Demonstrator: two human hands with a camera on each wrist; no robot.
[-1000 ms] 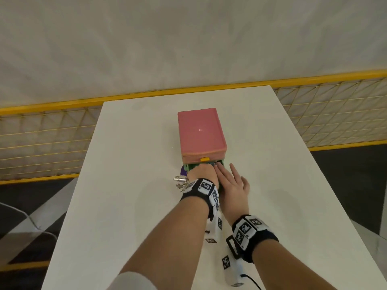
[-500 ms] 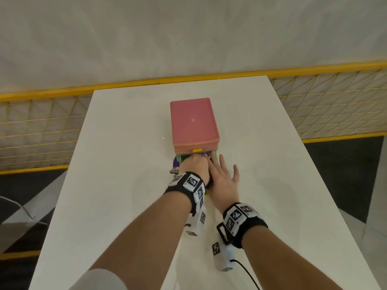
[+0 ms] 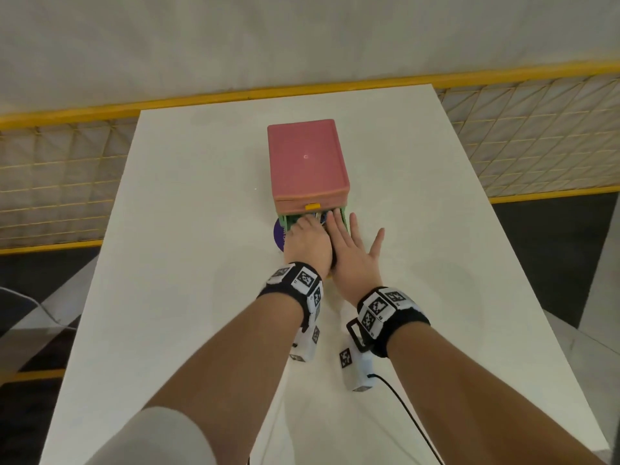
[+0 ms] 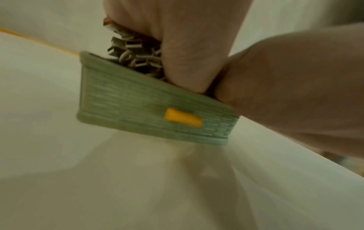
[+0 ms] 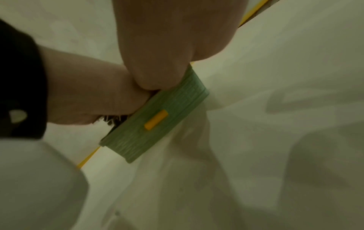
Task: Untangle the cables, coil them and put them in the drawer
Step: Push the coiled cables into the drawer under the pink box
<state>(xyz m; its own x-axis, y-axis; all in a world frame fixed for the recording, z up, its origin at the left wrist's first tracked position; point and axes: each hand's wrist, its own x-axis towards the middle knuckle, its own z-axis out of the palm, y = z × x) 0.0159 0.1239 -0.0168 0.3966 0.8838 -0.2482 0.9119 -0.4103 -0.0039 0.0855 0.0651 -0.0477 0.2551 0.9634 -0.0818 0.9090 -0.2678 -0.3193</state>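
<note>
A pink drawer box (image 3: pixel 307 162) stands mid-table with its green drawer (image 3: pixel 345 220) pulled out toward me. The drawer's ribbed front (image 4: pixel 153 112) carries a yellow handle (image 4: pixel 183 118). A coiled bundle of cables (image 4: pixel 135 57) with metal USB plugs lies in the drawer. My left hand (image 3: pixel 303 229) is curled over the bundle and holds it down inside. My right hand (image 3: pixel 339 226) lies beside it with straight, spread fingers, its fingertips over the drawer's right part. In the right wrist view the drawer front (image 5: pixel 157 124) shows below both hands, with the cables (image 5: pixel 112 119) under the left hand (image 5: pixel 94 99).
A purple round object (image 3: pixel 277 234) shows at the drawer's left side, partly hidden. The white table (image 3: pixel 188 263) is narrow, with edges left and right. A yellow mesh fence (image 3: pixel 60 176) runs behind it. A black cord (image 3: pixel 406 407) trails from my right wrist unit.
My left hand has carried the cable bundle forward into the drawer; the plugs no longer stick out at its left. My right hand's fingers have spread and reached further over the drawer.
</note>
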